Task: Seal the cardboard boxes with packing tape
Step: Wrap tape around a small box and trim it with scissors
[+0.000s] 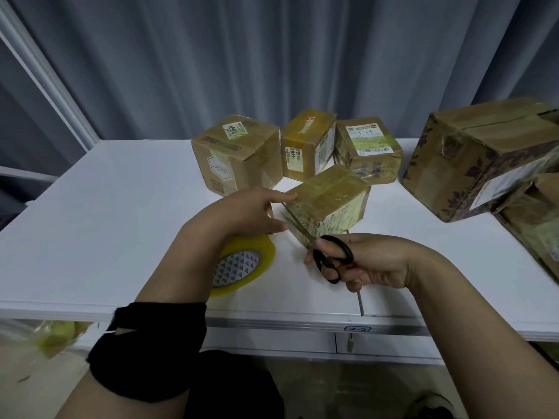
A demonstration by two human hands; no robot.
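Setting: a white table (121, 222) stood in front of a grey curtain (272, 55), seen from above by the person working at it.
Box being sealed: a small box (329, 198), its top and sides glossy with yellowish tape, sat near the middle of the table, turned with one corner toward the person.
Left hand (248, 211): it held the left end of the small box, the thumb on the upper edge and the fingers lower down against the same side, only slightly bent.
Left forearm: a black band (151, 343) was wrapped around it.
Right hand (363, 261): the thumb and fingers were curled through the black handles of the scissors (329, 255), gripping them.
Scissors: the blades were parted and pointed up and left, lying along the near left side of the small box, just beside the left fingertips.
Tape roll (242, 267): a yellowish roll with a patterned core lay flat on the table, partly hidden under the left wrist, close to the front edge.
Back row: three more boxes stood close together behind the small one, the left box (239, 158), the middle box (305, 143) and the right box (367, 149), each carrying labels and tape.
Far right: a large box (478, 158) printed with dark leaf shapes was tilted, resting on another box (532, 219) at the table's right edge.
Under the table: something blurry and yellow-green showed at the left, too unclear to name.
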